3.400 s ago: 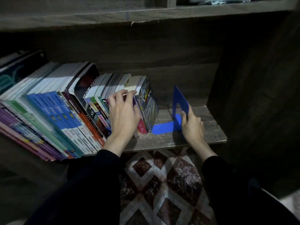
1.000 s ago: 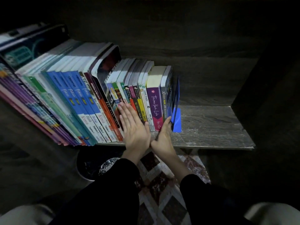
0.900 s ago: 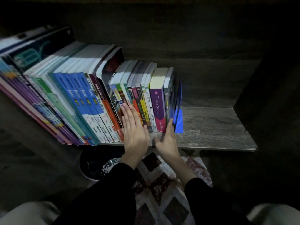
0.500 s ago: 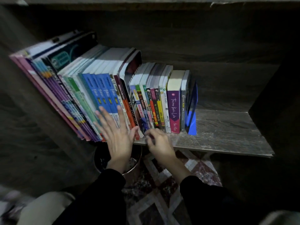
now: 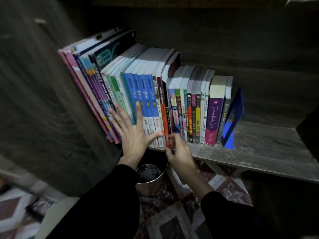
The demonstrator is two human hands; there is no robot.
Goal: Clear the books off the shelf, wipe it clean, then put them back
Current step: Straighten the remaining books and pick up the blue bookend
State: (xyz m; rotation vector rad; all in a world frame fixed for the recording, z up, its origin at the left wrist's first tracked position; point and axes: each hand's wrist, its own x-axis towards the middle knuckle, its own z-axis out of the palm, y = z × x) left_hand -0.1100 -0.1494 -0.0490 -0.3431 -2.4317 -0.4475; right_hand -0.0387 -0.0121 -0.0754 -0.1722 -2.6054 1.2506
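The left hand (image 5: 132, 135), fingers straight and spread, presses, on the grey wooden shelf (image 5: 267, 149), the row of colourful standing books (image 5: 150, 100) filling its left end, closed by a blue L-shaped bookend (image 5: 233, 116), while the right hand (image 5: 179, 152) pinches a thin orange-spined book (image 5: 164, 118) by its foot at the front edge.

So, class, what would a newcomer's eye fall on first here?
The row of books filling the left of the shelf, ended by a blue bookend at its right. Then the hands: the left hand pressed flat on the blue spines, the right hand pinching the foot of the orange-spined book.
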